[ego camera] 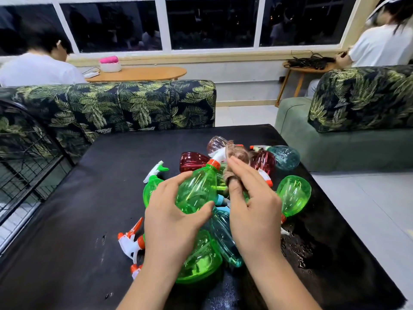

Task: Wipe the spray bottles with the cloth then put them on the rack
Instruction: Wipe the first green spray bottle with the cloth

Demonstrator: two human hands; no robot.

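Work is judged early: green bottle [196, 189] is gripped by left hand [169, 220], cloth [229, 175] by right hand [254, 211], many bottles [293, 195] left on tabletop [67, 220].

Brown cloth [238, 154] blurred, rack [35, 193] cut by left edge

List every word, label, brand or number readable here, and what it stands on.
None: no text can be read in this frame.
The green spray bottle and other bottles on the black table: bare plastic, no labels showing.
The cloth: plain.
The white items on the far table: too small to tell.
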